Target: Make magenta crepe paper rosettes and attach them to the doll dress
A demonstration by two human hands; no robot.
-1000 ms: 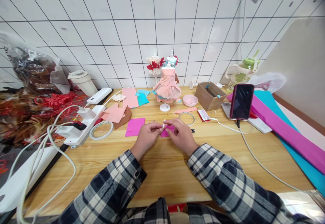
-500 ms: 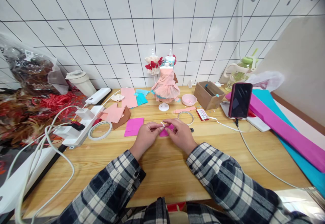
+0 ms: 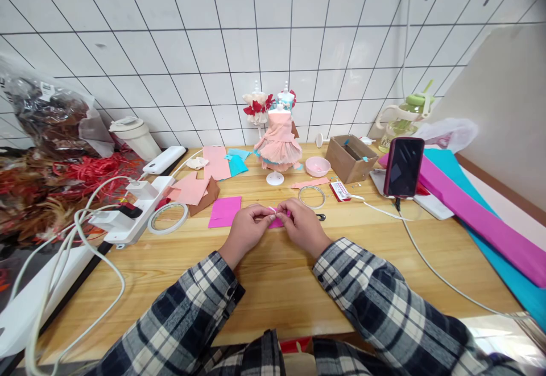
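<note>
From afar I have left hand (image 3: 246, 230) and right hand (image 3: 305, 226) nearly meeting over bench (image 3: 273, 290), each grip pinched together on small magenta piece (image 3: 276, 223), white strip (image 3: 272, 209) between them. Magenta sheet (image 3: 224, 212) beside left hand; pink-dressed mannequin (image 3: 279, 137) beyond; tape ring (image 3: 312, 207) beyond right.

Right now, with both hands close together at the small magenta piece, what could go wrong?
The narrow white strip between the left hand and right hand could slip or twist; little of it shows. The small magenta piece looks thin and might crease under the fingers. The right hand may also knock the dark object beside it.
</note>
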